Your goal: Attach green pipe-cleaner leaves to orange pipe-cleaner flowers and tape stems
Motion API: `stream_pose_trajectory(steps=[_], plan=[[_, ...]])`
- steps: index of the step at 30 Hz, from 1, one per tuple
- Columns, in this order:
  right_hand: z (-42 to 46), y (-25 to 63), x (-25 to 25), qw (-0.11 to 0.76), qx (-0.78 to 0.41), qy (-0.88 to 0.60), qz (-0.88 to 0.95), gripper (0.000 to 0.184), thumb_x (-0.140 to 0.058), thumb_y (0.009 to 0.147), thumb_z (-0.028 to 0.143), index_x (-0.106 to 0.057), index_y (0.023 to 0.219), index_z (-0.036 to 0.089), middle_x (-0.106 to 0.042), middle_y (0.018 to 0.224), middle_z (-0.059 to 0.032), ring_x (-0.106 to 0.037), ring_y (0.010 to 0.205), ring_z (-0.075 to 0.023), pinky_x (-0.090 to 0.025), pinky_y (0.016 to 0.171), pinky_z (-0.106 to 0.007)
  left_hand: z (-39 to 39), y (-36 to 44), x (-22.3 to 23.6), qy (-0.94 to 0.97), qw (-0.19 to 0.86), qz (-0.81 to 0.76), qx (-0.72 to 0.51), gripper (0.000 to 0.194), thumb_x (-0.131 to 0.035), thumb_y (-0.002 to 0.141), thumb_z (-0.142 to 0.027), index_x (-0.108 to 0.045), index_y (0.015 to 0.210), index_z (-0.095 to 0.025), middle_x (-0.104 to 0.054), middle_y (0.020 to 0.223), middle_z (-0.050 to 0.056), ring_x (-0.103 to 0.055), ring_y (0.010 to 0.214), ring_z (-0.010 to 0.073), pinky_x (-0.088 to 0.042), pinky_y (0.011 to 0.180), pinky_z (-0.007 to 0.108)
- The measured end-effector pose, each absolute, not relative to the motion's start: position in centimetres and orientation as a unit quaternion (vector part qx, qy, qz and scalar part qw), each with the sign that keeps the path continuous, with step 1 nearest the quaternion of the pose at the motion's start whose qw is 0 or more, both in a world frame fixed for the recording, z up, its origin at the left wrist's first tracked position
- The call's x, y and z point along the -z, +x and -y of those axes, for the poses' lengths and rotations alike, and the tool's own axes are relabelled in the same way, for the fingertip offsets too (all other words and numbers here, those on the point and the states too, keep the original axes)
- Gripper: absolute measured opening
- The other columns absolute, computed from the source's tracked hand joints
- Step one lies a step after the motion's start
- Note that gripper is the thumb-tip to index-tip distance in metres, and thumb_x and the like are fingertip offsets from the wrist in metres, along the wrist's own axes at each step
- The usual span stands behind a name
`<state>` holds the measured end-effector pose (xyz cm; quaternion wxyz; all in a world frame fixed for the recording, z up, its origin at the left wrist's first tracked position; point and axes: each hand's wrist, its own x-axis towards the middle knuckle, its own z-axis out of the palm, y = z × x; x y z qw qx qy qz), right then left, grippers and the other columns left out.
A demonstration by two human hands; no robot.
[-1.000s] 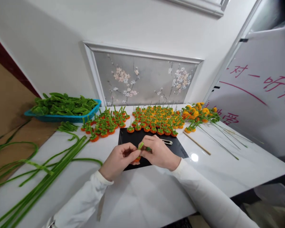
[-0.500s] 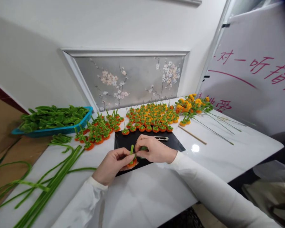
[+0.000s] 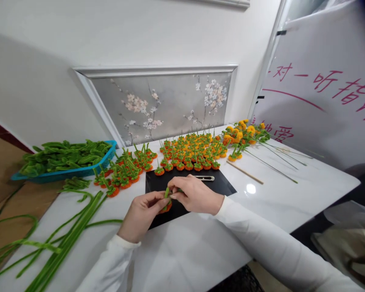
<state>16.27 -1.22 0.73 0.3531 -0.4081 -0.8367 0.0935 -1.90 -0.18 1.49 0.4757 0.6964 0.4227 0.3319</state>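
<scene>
My left hand (image 3: 140, 214) is closed on a small orange chenille flower (image 3: 166, 208) with a green stub standing up from it. Thumb and fingers of my right hand (image 3: 198, 195) pinch together right beside that stub. A bit of green shows under the right fingers, but most of what they grip is hidden. Both hands are over a black mat (image 3: 223, 187). Behind my right hand lies a slim light-coloured utility knife (image 3: 207, 178). Rows of orange and yellow flowers with upright green stems (image 3: 188, 152) stand just past the mat.
On the left, a blue basket (image 3: 108, 160) holds green fuzzy leaves (image 3: 67, 154). More orange flowers (image 3: 124, 172) and long green chenille stems (image 3: 68, 243) lie nearby. At the right are a thin wooden stick (image 3: 245, 172) and yellow flowers on long stems (image 3: 243, 132). A whiteboard (image 3: 322, 52) stands behind.
My right hand has shifted slightly left, closer to my left fingers, and covers more of the green piece. The whole view has moved a little. The flower stays in my left hand.
</scene>
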Motion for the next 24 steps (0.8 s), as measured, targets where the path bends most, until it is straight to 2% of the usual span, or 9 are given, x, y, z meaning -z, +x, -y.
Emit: stream_pose_trajectory(steps=[3, 6, 9, 12, 17, 24], plan=[[1.25, 16.27, -0.88, 0.36, -0.115, -0.402, 0.834, 0.018, -0.057, 0.082, 0.018, -0.053, 0.1, 0.021, -0.059, 0.083, 0.002, -0.053, 0.073, -0.0094, -0.03, 0.068, -0.024, 0.24, -1.88, -1.55, 0.684, 0.503, -0.415, -0.326, 0.021, -0.065, 0.072, -0.03, -0.059, 0.06, -0.014, -0.057, 0.07, 0.001, -0.052, 0.065, 0.0128, -0.046, 0.058, 0.022], [1.1, 16.32, -0.99, 0.372, -0.119, -0.384, 0.837, 0.013, -0.059, 0.082, 0.024, -0.059, 0.094, 0.021, -0.059, 0.081, 0.0021, -0.054, 0.071, -0.0086, -0.032, 0.068, -0.023, 0.35, -2.11, -1.74, 0.64, 0.571, -0.418, -0.3, 0.019, -0.066, 0.072, -0.031, -0.06, 0.064, -0.015, -0.056, 0.066, -0.002, -0.055, 0.063, 0.0119, -0.05, 0.062, 0.025], [0.89, 16.36, -0.99, 0.398, -0.135, -0.36, 0.833, 0.007, -0.058, 0.082, 0.02, -0.063, 0.087, 0.02, -0.06, 0.083, 0.002, -0.055, 0.072, -0.0074, -0.035, 0.07, -0.021, 0.46, -2.36, -2.05, 0.617, 0.609, -0.419, -0.27, 0.02, -0.067, 0.071, -0.031, -0.06, 0.063, -0.015, -0.059, 0.063, -0.001, -0.059, 0.066, 0.0136, -0.049, 0.058, 0.023], [0.86, 16.31, -0.94, 0.413, -0.148, -0.343, 0.831, 0.007, -0.057, 0.082, 0.015, -0.063, 0.083, 0.019, -0.06, 0.083, 0.0019, -0.056, 0.073, -0.0069, -0.036, 0.07, -0.019, 0.51, -2.44, -2.27, 0.617, 0.611, -0.424, -0.257, 0.02, -0.07, 0.068, -0.03, -0.06, 0.061, -0.015, -0.06, 0.061, 0.0, -0.06, 0.067, 0.015, -0.045, 0.053, 0.02], [1.26, 15.96, -0.97, 0.411, -0.09, -0.362, 0.832, 0.009, -0.057, 0.082, 0.014, -0.063, 0.081, 0.02, -0.063, 0.085, 0.0027, -0.056, 0.077, -0.0076, -0.031, 0.075, -0.024, 0.29, -2.44, -2.04, 0.64, 0.58, -0.42, -0.278, 0.02, -0.073, 0.064, -0.029, -0.061, 0.059, -0.014, -0.056, 0.054, -0.002, -0.05, 0.051, 0.0098, -0.039, 0.048, 0.02], [1.17, 15.83, -0.97, 0.415, -0.082, -0.37, 0.827, 0.015, -0.056, 0.084, 0.018, -0.063, 0.096, 0.022, -0.063, 0.087, 0.0009, -0.056, 0.078, -0.0082, -0.032, 0.074, -0.025, 0.12, -2.75, -1.72, 0.657, 0.563, -0.415, -0.279, 0.022, -0.068, 0.07, -0.033, -0.063, 0.062, -0.013, -0.06, 0.06, 0.002, -0.053, 0.055, 0.0131, -0.042, 0.054, 0.025]])
